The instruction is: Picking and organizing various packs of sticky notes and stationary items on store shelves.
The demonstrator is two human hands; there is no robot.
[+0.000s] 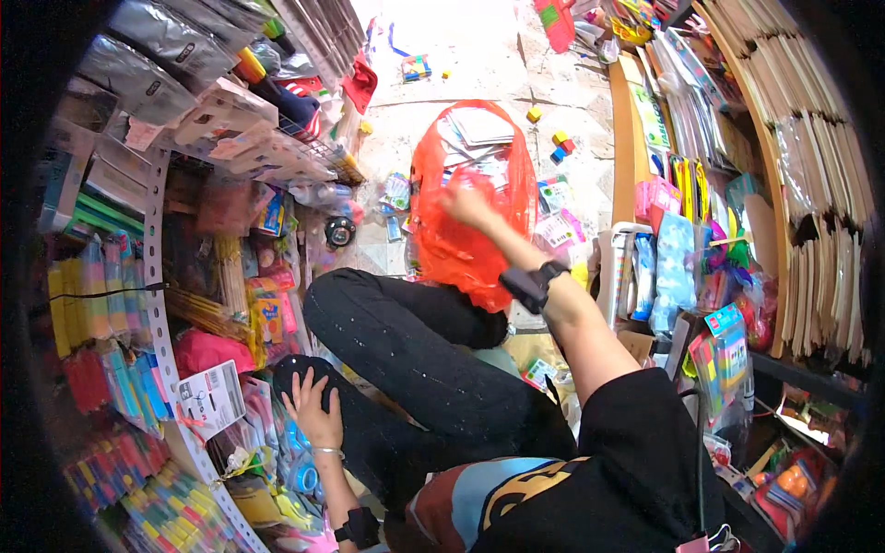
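A red plastic bag [456, 256] stands on the floor before my knees, its mouth open towards me. Flat white packets or papers [477, 131] fill its upper part. Over the near side of the bag's mouth is my right hand [467, 202], blurred, with its fingers curled. Whether it grips the plastic cannot be made out. My left hand [314, 408] rests on my left knee, fingers spread and holding nothing.
Crowded shelves with a perforated metal upright [157, 276] rise on the left. A wooden shelf [628, 138] with packed stationery borders the right. Toy blocks [561, 142], a small packet [416, 68] and a dark round object [339, 231] lie on the tiled floor.
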